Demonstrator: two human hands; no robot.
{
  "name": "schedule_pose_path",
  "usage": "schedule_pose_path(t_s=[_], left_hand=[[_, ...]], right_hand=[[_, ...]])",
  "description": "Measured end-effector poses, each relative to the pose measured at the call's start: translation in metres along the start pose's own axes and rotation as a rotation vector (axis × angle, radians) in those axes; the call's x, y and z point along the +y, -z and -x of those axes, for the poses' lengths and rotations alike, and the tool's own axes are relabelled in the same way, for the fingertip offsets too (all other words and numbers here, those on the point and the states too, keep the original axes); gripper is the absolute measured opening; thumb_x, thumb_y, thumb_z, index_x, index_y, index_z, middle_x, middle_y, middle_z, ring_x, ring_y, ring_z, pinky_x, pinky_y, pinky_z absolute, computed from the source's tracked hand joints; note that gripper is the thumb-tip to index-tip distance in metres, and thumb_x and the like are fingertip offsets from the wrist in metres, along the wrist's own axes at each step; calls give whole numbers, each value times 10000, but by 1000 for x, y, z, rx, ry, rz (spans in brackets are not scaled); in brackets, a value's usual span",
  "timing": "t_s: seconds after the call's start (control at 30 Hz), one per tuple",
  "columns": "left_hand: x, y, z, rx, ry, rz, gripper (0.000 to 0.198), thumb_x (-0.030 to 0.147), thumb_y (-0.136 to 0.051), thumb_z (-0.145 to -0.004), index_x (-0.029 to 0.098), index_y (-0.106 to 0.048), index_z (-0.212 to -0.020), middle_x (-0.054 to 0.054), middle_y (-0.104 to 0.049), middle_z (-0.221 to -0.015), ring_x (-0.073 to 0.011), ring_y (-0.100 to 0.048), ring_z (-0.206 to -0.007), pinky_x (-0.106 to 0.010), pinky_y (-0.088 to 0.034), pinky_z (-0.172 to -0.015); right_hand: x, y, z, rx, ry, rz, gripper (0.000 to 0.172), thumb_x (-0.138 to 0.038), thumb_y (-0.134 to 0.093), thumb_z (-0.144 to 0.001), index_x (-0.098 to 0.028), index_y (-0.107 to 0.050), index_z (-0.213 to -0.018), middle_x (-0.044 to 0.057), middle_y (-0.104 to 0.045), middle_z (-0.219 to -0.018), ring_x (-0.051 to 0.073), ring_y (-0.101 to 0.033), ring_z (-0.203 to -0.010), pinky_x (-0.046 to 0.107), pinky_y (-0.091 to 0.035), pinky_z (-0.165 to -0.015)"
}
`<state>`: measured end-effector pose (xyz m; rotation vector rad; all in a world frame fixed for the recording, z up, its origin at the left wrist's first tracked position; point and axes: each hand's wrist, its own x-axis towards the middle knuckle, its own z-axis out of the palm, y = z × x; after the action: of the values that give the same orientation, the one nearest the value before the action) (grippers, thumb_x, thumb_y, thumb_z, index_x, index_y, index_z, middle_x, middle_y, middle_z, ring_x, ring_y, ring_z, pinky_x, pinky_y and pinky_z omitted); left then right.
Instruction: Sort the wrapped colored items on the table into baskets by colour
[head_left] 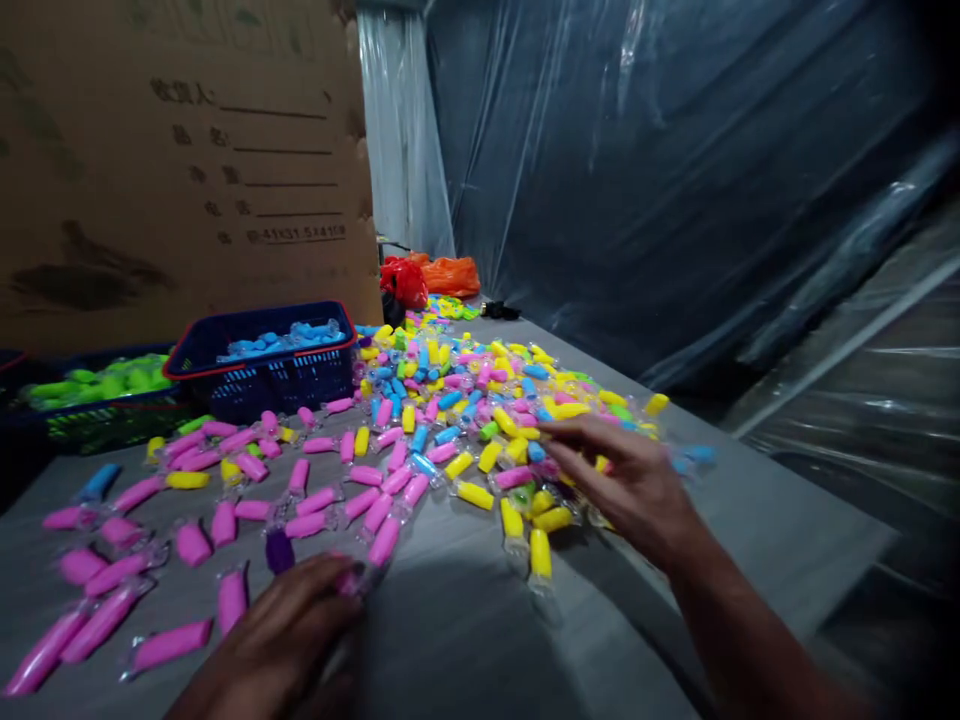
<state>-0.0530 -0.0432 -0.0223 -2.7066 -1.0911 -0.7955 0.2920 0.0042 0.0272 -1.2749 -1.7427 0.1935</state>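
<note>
Several small wrapped candy-like pieces in pink, yellow, blue and green lie spread over a grey table (465,620). My left hand (289,630) rests low at the near edge with its fingers curled beside a pink piece (384,541); I cannot make out whether it holds one. My right hand (626,480) reaches in from the right, fingers stretched out flat over the yellow pieces (553,518) and the mixed heap (465,390). Pink pieces (112,575) are gathered on the left side.
A dark blue basket (262,375) with blue pieces stands at the back left, beside another basket of green pieces (97,385). A large cardboard box (180,160) rises behind them. Red and orange bags (431,278) lie at the far end. Plastic sheeting (675,180) hangs on the right.
</note>
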Motion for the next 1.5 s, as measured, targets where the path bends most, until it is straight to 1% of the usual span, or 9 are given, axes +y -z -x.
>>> schedule_pose_path(t_s=[0.13,0.23,0.3,0.5,0.63,0.9,1.13,1.33,1.5], left_hand=[[17,-33,-9,-237,-212,-166,609,516,-583,-747,289,-449,-1296,-44,-445,-1365,-309,-387,-1257,-559,-333,-1008],[25,-42,-1,-268,-172,-181,718,660,-459,-761,258,-373,-1349,-73,-420,-1380,-304,-261,-1327,-618,-35,-1063],[26,-38,6,-290,-111,-162,736,685,-404,-768,249,-354,-1358,-68,-416,-1383,-283,-240,-1338,-593,54,-1066],[8,-3,4,-526,-23,8,768,647,-404,-796,277,-162,-1423,-78,-260,-1462,-314,-221,-1341,-645,-10,-1048],[-2,-2,7,-570,97,43,797,604,-503,-772,305,-149,-1420,-64,-241,-1473,-337,-157,-1354,-690,-1,-1021],[-4,-8,23,-401,145,-87,709,580,-485,-796,272,-258,-1393,-91,-331,-1434,-360,-238,-1323,-692,-187,-995],[-21,-11,36,-317,155,-180,694,638,-398,-802,220,-339,-1353,-103,-379,-1404,-375,-281,-1297,-632,-305,-976],[-26,-20,43,-153,106,-415,407,359,-388,-901,236,-421,-1287,-57,-478,-1316,-284,-415,-1214,-481,-391,-953],[-30,-53,46,227,147,-596,244,281,-461,-875,263,-551,-1101,-31,-577,-1152,-255,-477,-1137,-519,-213,-1047]], right_hand=[[3,1,16,-379,134,257,182,-242,-526,-864,-188,-645,-991,80,-630,-943,223,-580,-898,367,-486,-773],[11,1,39,-459,139,414,289,-267,-568,-826,-209,-608,-1106,104,-596,-1086,256,-574,-976,382,-507,-785],[16,2,56,-472,106,454,379,-301,-572,-815,-236,-564,-1188,106,-561,-1169,263,-576,-1000,363,-528,-760],[17,-18,76,-507,53,367,427,-405,-496,-856,-291,-513,-1267,78,-566,-1177,246,-613,-953,309,-548,-735],[6,-48,70,-548,90,305,439,-376,-470,-873,-276,-483,-1300,86,-557,-1190,240,-605,-983,294,-542,-765],[-15,-113,38,-585,501,278,453,-260,-455,-890,-224,-416,-1340,141,-518,-1219,254,-571,-1039,351,-541,-789],[-83,-179,-54,-632,708,155,287,-274,-373,-947,-169,-543,-1153,120,-523,-1100,217,-529,-956,358,-482,-812],[-112,-289,-103,-704,650,258,444,-263,-490,-896,-99,-441,-1305,142,-492,-1232,257,-446,-1075,379,-391,-893],[-115,-320,-98,-834,630,301,450,-330,-454,-912,-151,-425,-1323,122,-502,-1250,268,-416,-1124,410,-349,-896]])
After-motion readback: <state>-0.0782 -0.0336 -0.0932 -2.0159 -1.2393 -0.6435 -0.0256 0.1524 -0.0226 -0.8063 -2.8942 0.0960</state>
